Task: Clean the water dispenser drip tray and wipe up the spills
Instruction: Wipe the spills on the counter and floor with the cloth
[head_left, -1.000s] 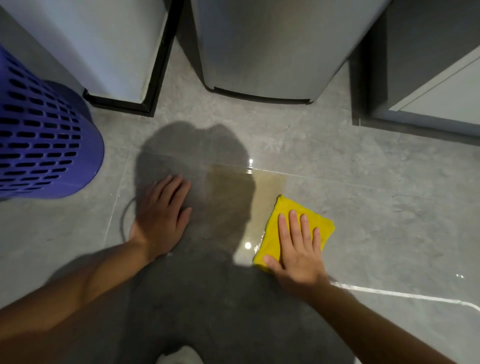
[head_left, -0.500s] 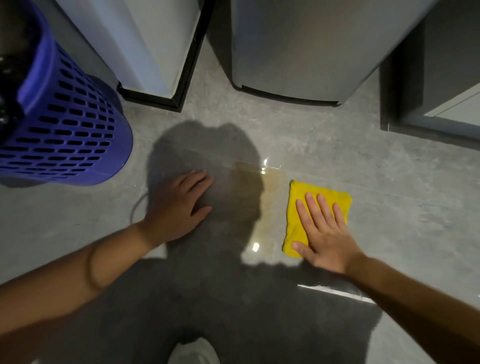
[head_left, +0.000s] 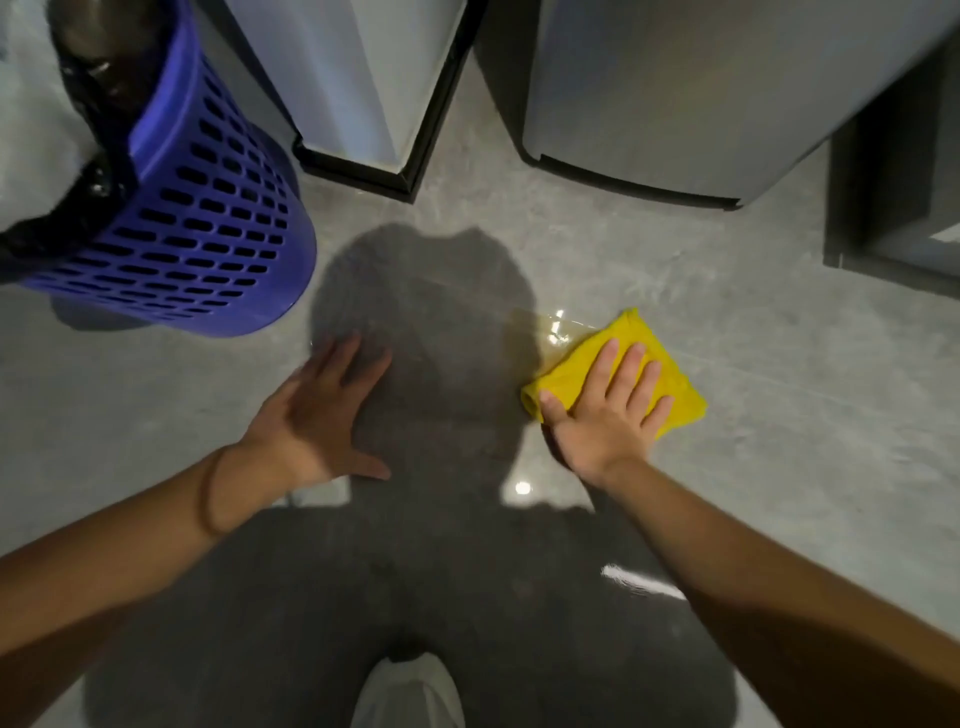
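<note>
A yellow cloth (head_left: 680, 384) lies on the grey tiled floor, and my right hand (head_left: 608, 410) presses flat on it with fingers spread. A thin yellowish wet patch (head_left: 556, 325) glistens on the floor just left of and beyond the cloth. My left hand (head_left: 317, 415) rests flat on the floor to the left, fingers apart, holding nothing. The base of a white appliance (head_left: 363, 93) and that of a grey one (head_left: 675, 93) stand beyond. No drip tray is in view.
A blue perforated bin (head_left: 208, 234) with a black liner stands at the left. A dark cabinet base (head_left: 893, 218) sits at the right. My shadow covers the floor between my arms. A white shoe tip (head_left: 410, 691) shows at the bottom.
My right hand has slid the yellow cloth away from me and to the right over the wet patch. My left hand stays planted on the floor. The view has shifted left.
</note>
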